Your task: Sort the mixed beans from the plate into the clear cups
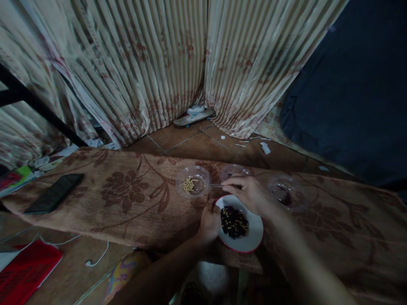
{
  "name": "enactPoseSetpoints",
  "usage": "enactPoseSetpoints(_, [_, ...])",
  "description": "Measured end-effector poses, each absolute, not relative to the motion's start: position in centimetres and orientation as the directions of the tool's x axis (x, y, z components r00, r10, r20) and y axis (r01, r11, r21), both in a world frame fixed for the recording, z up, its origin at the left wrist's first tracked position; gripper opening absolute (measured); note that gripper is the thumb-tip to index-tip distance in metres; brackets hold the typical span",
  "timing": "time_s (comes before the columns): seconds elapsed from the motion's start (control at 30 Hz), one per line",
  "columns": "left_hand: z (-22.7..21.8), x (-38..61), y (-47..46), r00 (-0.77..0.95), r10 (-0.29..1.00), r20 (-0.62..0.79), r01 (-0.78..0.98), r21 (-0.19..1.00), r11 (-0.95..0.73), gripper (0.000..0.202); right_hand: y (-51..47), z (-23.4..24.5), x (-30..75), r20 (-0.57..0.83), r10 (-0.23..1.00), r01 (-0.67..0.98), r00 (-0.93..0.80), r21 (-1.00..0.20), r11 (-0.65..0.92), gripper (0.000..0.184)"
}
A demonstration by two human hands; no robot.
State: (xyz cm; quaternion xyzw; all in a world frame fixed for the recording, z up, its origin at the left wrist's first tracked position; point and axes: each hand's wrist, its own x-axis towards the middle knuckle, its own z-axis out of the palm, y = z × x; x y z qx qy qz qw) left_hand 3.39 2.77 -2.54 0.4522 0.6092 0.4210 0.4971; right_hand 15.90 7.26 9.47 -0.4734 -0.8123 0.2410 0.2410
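Note:
My left hand [210, 222] grips the left rim of a white bowl [254, 231] with a red edge, tilted toward me. Inside lie mixed dark and yellowish beans [234, 222]. Over the bowl's far side, my right hand [246, 189] is closed on a thin metal tool [216, 185]. Its tip reaches the right rim of a clear plastic bowl [203, 192] holding yellowish beans [188, 184]; whether it is tweezers or a spoon is unclear. Behind my right hand, another clear bowl [227, 171] is partly hidden. A third clear bowl [294, 192], right of my wrist, holds some dark beans [284, 195].
The narrow bench has a brown floral cloth [127, 216]. A black phone [54, 194] lies at its left end. Striped curtains [152, 63] hang behind, with a skateboard [193, 117] at their foot. White scraps [265, 148] and an earphone cable [98, 258] lie on the tiled floor.

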Motion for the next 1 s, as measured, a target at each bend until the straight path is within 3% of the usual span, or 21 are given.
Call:
enactPoseSetpoints(0.23, [-2.6, 3.4, 2.8, -0.08, 0.982, -0.173, 0.137, 0.974, 0.183, 0.027, 8.1, 9.4, 14.6, 0.213, 0.882, 0.666, -0.42, -0.588, 0.459, 0.02])
enactPoseSetpoints(0.4, [-2.2, 3.4, 2.6, -0.091, 0.978, -0.185, 0.124, 0.973, 0.196, 0.026, 5.3, 8.9, 18.8, 0.114, 0.938, 0.749, -0.326, -0.574, 0.33, 0.022])
enactPoseSetpoints(0.57, [-2.0, 3.4, 2.7, -0.101, 0.971, -0.218, 0.111, 0.967, 0.229, 0.027, 3.3, 7.4, 21.5, -0.081, 0.944, 0.829, -0.32, -0.506, 0.238, 0.022])
enactPoseSetpoints(1.0, [-1.8, 3.2, 2.9, -0.09, 0.971, -0.223, 0.149, 0.961, 0.234, 0.025, 2.9, 7.1, 20.6, -0.102, 0.911, 0.85, -0.399, -0.413, 0.326, 0.025])
